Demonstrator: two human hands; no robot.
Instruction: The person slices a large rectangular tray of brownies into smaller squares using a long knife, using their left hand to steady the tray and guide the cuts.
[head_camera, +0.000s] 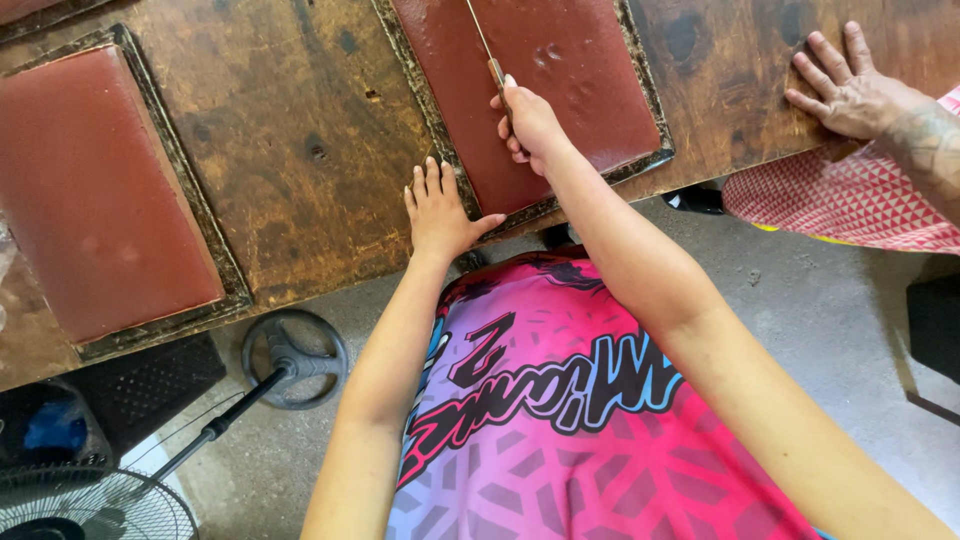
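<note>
Worktop (300, 130): dark, stained wooden board, scuffed and knotted, edge running diagonally above a grey concrete floor (800, 300). Slab (590, 70): flat rectangle of smooth, glossy reddish-brown paste in a shallow dark-rimmed tray, lying at the far middle of the worktop; a few small dimples mark its surface. Knife (482, 40): thin, straight metal blade with a pale handle, laid lengthwise across the slab. Right hand (530, 125): closed around the knife handle, forefinger along its top. Left hand (440, 210): flat and spread on the worktop at the tray's near left corner, holding nothing; the two hands are close but apart. Second slab (95, 190): matching reddish-brown rectangle in its own tray, far left. Another person's hand (850, 90): flat on the worktop, far right. Fan base (295, 358): round, black, on the floor.
</note>
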